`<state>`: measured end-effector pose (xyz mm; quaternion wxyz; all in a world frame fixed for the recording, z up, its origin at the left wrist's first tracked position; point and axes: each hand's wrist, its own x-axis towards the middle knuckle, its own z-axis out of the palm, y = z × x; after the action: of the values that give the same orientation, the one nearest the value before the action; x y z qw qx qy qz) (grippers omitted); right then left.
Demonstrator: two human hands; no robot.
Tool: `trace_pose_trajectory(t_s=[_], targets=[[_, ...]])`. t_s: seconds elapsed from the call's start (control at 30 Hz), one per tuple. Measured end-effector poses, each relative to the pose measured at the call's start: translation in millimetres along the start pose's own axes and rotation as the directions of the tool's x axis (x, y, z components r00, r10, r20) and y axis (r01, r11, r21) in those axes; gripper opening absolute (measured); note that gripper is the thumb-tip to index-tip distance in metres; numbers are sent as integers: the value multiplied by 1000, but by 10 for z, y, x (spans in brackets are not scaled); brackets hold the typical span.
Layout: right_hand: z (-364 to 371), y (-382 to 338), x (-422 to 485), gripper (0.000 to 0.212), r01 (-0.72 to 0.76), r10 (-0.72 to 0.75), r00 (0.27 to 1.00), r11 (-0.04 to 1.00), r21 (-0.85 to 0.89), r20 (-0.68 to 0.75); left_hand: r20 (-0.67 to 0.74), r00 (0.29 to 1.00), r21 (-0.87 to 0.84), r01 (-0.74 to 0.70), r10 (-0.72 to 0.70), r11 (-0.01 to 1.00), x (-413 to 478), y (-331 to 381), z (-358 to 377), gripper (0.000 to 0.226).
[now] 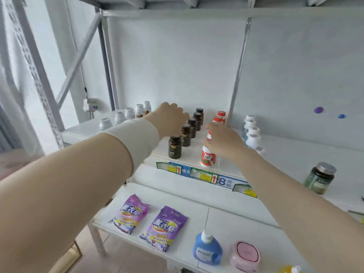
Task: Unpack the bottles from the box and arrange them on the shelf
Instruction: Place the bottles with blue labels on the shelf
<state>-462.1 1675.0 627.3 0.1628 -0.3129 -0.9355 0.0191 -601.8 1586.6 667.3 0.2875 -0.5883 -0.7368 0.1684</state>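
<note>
On the far left of the shelf (pixel 295 154) stands a row of white-capped bottles (pixel 126 115), running back toward the wall. Your left hand (pixel 171 119) reaches past a pale wrist band (pixel 137 142) and hovers at the back of the row of dark bottles (pixel 186 133); its fingers point away from you, so you cannot tell whether they hold anything or touch a bottle. The dark bottles line up from the shelf's front edge toward the wall, five in view. Just right of them runs a row of red bottles (pixel 208 157) with white caps, and your right hand (pixel 224 142) lies over the middle of that row, fingers curved and close together around a red bottle, though whether they actually clamp it is not clear. Further right stands a row of white bottles (pixel 252 133) with blue labels, and well apart near the right edge a single green bottle (pixel 320 178) with a metal lid. On the lower shelf (pixel 236 213) lie two purple bags (pixel 151 223), a blue jug (pixel 206 251) and a pink tub (pixel 246 255).
</note>
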Motion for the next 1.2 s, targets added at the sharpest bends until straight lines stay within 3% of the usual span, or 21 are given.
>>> trace_pose_trajectory(t_s=[0.13, 0.3, 0.4, 0.6, 0.8, 1.03, 1.2], targets=[[244, -913, 241, 43, 144, -146, 989, 982, -123, -6, 76, 989, 5, 124, -124, 992, -662, -582, 366, 39], [722, -2379, 677, 45, 335, -333, 942, 933, -134, 36, 220, 929, 28, 297, -296, 954, -1632, -1549, 1133, 43], [1164, -3373, 937, 43, 448, -441, 894, 886, -119, 77, 292, 863, 67, 411, -412, 909, -2318, -2157, 1707, 38], [2190, -4992, 1167, 42, 614, -595, 776, 789, -36, 207, 540, 662, 116, 554, -520, 825, -3635, -2906, 3016, 41], [3325, -5929, 1484, 48, 737, -678, 639, 675, -35, 363, 693, 514, 74, 646, -505, 760, -4293, -3184, 4206, 41], [4580, -6524, 1904, 43, 801, -703, 483, 596, 61, 522, 826, 344, 43, 751, -447, 659, -4567, -3335, 5410, 34], [5422, -6795, 2038, 42, 831, -665, 349, 545, 109, 661, 905, 198, 15, 869, -376, 494, -4876, -3238, 6169, 30]])
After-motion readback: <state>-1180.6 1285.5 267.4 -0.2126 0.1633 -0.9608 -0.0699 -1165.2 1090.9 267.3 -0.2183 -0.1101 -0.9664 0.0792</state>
